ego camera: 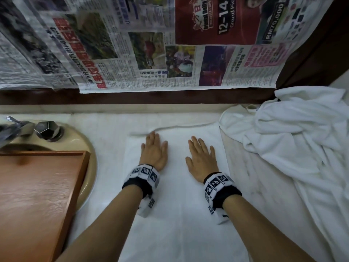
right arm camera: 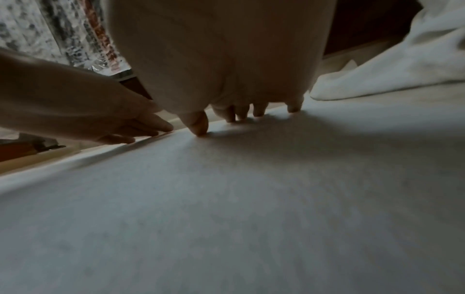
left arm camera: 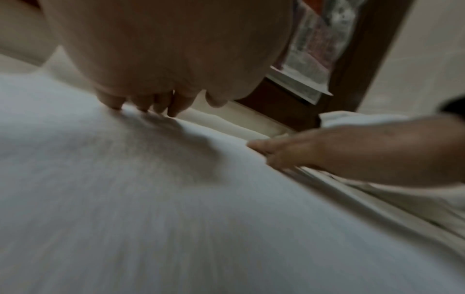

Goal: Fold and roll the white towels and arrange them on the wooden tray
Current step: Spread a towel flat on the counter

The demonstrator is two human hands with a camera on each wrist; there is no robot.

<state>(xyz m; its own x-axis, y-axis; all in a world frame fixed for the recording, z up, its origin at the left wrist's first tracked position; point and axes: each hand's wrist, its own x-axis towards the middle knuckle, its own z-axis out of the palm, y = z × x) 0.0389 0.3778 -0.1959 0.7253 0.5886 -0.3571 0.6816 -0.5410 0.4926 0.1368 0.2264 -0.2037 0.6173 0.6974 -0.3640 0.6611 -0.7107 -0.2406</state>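
Your left hand (ego camera: 154, 151) and right hand (ego camera: 201, 157), grips released, press flat on the folded towel (ego camera: 175, 214) lying on the bench (ego camera: 105, 121) beside the wooden tray (ego camera: 37, 186): smoothing step, rolling likely next.

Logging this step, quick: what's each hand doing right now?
Left hand: open, pressing flat on the folded towel.
Right hand: open, flat on the same towel.

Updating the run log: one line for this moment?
left hand flat on folded towel | right hand flat on it | wooden tray bare | towel pile waiting

Left hand (ego camera: 154, 152) and right hand (ego camera: 200, 158) lie flat, fingers (ego camera: 194, 143) straight.
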